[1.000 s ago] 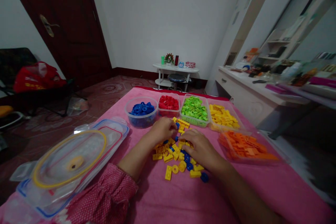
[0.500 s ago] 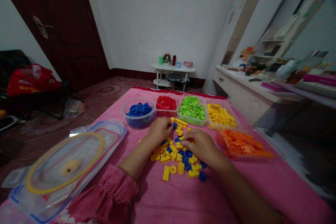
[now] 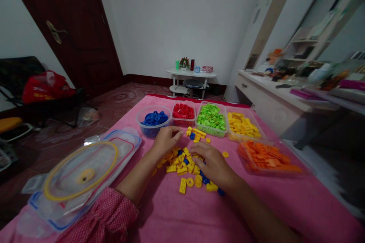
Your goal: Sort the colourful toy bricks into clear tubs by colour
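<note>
A mixed pile of yellow and blue toy building pieces (image 3: pixel 182 170) lies on the pink cloth (image 3: pixel 176 212). My left hand (image 3: pixel 166 140) is above the pile's left edge, just right of the round bowl of blue pieces (image 3: pixel 154 119). Its thumb and forefinger are apart, with nothing visible between them. Over the right side of the pile reaches my right hand (image 3: pixel 212 159), fingers spread and bent, hiding some pieces below. Beyond the hands, several yellow bricks (image 3: pixel 199 133) and a blue wheel-like piece (image 3: pixel 192 136) lie loose. A yellow ring (image 3: pixel 225 154) sits right of my right hand.
Clear tubs hold red pieces (image 3: pixel 183 111), green pieces (image 3: pixel 211 117), yellow pieces (image 3: pixel 243 125) and orange pieces (image 3: pixel 265 155) along the far and right sides. Stacked clear lids (image 3: pixel 125 140) lie at the left, a yellow-rimmed round lid (image 3: pixel 110 172) on top.
My left hand has drawn back left from the far yellow bricks, its fingers opening. My right hand has shifted slightly left. A yellow ring now shows right of it. The view has turned slightly left.
</note>
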A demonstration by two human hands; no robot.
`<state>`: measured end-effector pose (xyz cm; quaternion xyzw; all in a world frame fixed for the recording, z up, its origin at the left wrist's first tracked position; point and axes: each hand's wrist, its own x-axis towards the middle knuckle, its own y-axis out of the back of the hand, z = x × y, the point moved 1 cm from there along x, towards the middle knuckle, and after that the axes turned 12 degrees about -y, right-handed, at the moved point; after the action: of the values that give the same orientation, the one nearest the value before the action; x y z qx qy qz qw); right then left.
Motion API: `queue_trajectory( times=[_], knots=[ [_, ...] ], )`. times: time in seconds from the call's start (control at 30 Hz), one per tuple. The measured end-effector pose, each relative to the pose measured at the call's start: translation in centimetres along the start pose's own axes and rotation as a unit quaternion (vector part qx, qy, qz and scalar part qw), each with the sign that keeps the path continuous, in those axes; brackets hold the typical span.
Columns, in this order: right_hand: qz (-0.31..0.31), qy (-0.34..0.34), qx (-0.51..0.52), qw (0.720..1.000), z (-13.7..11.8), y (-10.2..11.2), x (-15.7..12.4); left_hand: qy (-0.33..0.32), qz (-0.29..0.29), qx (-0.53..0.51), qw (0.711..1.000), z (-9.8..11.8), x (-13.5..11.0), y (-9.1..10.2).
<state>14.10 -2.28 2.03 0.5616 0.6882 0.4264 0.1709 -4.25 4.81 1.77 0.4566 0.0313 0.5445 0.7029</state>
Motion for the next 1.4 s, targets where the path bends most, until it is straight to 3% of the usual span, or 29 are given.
queue_trajectory(
  times=[0.13, 0.23, 0.4, 0.47, 0.57, 0.67, 0.73, 0.8, 0.93, 1.03, 1.23, 1.4],
  knots=[
    [-0.01, 0.009, -0.005, 1.0, -0.6, -0.3, -0.1, 0.07, 0.024, 0.065, 0.995, 0.0, -3.3, 1.3],
    [0.019, -0.01, -0.013, 1.0, 0.1, 0.0, 0.1, 0.103, 0.029, 0.113, 0.988, 0.1, -5.7, 1.1],
    [0.114, -0.088, 0.005, 0.99, 3.1, 0.6, 0.7, 0.117, 0.058, 0.021, 0.991, 1.8, -7.4, -1.1],
    [0.116, -0.106, 0.014, 0.987, 4.2, 0.3, 0.8, 0.127, 0.082, -0.073, 0.986, 2.8, -6.9, -2.0],
    [0.097, -0.115, 0.026, 0.988, 5.2, -0.3, 0.8, 0.149, 0.127, -0.229, 0.953, 3.9, -5.0, -3.1],
    [0.092, -0.113, 0.039, 0.989, 5.8, -0.6, 0.8, 0.148, 0.096, -0.384, 0.906, 3.9, -2.3, -3.6],
    [0.094, -0.109, 0.051, 0.988, 6.1, -0.5, 0.8, 0.142, 0.058, -0.468, 0.87, 3.0, -0.7, -3.4],
    [0.097, -0.11, 0.062, 0.987, 6.3, -0.4, 0.7, 0.134, 0.061, -0.502, 0.852, 1.5, 0.5, -3.1],
    [0.123, -0.112, 0.09, 0.982, 5.7, -0.2, 0.5, 0.081, 0.125, -0.439, 0.886, -1.8, 0.8, -3.0],
    [0.118, -0.101, 0.107, 0.982, 3.9, -0.3, 0.6, 0.058, 0.112, -0.397, 0.909, -2.9, 0.0, -3.7],
    [-0.024, -0.017, 0.009, 1.0, -0.3, -0.2, 1.8, 0.069, 0.124, -0.405, 0.903, -3.2, -0.6, -4.5],
    [-0.104, -0.034, -0.108, 0.988, -0.2, 0.5, 3.6, 0.051, 0.124, -0.401, 0.906, -3.6, -0.4, -4.5]
  ],
)
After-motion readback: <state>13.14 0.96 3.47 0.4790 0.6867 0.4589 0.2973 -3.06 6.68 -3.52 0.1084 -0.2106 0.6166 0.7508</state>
